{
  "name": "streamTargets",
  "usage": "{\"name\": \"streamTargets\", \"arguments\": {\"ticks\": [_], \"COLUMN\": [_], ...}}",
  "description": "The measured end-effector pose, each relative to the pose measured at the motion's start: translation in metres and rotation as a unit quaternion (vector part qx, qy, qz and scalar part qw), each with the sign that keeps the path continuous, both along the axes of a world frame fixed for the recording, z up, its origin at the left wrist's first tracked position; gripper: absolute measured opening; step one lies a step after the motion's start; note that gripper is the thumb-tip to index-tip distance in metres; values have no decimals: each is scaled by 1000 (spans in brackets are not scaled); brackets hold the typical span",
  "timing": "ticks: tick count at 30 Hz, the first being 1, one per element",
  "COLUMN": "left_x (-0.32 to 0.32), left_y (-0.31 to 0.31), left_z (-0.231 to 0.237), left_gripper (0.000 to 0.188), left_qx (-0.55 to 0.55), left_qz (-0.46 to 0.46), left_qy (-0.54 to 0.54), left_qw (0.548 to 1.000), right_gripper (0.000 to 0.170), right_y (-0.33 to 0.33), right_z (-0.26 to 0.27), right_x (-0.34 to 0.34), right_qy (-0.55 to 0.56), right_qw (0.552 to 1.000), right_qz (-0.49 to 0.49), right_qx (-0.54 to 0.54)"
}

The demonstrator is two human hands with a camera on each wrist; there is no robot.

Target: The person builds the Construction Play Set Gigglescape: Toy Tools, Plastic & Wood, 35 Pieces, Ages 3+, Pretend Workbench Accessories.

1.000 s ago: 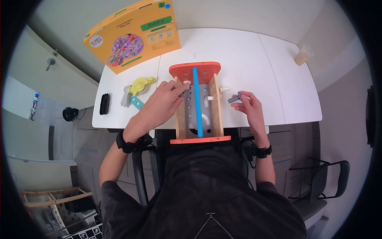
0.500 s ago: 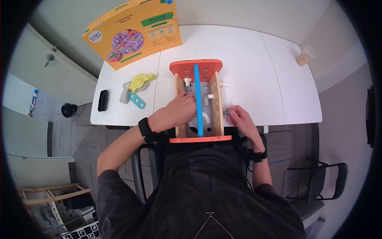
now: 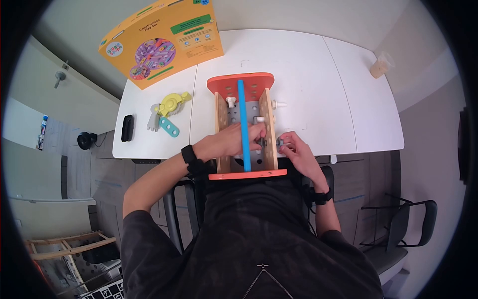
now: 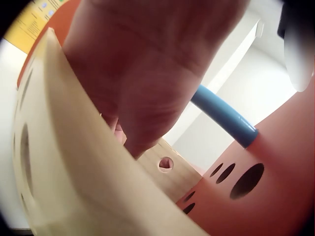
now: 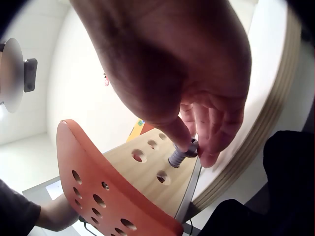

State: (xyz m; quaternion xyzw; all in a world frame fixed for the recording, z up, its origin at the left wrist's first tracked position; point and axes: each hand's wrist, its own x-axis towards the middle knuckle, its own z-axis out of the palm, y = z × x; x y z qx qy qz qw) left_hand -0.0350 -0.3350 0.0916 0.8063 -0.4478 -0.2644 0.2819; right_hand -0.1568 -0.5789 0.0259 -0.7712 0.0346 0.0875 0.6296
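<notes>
A toy toolbox has wooden side panels [image 3: 271, 130], orange-red end boards [image 3: 248, 175] and a blue rod handle [image 3: 242, 114]. My right hand [image 3: 298, 152] pinches a grey toy bolt [image 5: 180, 156] by its head, outside the right-hand panel. In the right wrist view the threaded end points at that panel, among its round holes. Passing under the handle, my left hand [image 3: 231, 141] reaches inside the box to the same panel's inner face. Its bent fingers hold a small grey piece [image 3: 262, 143], mostly hidden; the left wrist view shows mainly the palm.
White toy bolts sit in the left panel [image 3: 231, 101] and right panel [image 3: 280, 104]. Left of the box lie a yellow-and-grey toy saw [image 3: 172, 103], a teal strip [image 3: 169, 127] and a black case [image 3: 127, 128]. A yellow carton [image 3: 162, 45] and plastic cup [image 3: 381, 66] stand farther back.
My left hand has moved from the left panel across the inside to the right panel. My right hand has brought the bolt leftward and nearer me, up against the right panel's outer side.
</notes>
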Motion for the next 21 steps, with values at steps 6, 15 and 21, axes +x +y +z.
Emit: {"name": "streamTargets", "arguments": {"ticks": [6, 15, 21], "left_x": [4, -1, 1], "left_y": [-4, 1, 7], "left_z": [-14, -11, -16], "left_gripper": [33, 35, 34], "left_qx": [-35, 24, 0], "left_qz": [47, 2, -32], "left_qy": [88, -30, -74], "left_qw": [994, 999, 997], "right_gripper": [27, 26, 24], "right_y": [6, 8, 8], "right_z": [8, 5, 10], "right_x": [-1, -2, -1], "right_qy": [-19, -17, 4], "right_qw": [999, 1000, 1000], "right_qz": [-13, -3, 20], "right_qx": [-32, -13, 4]}}
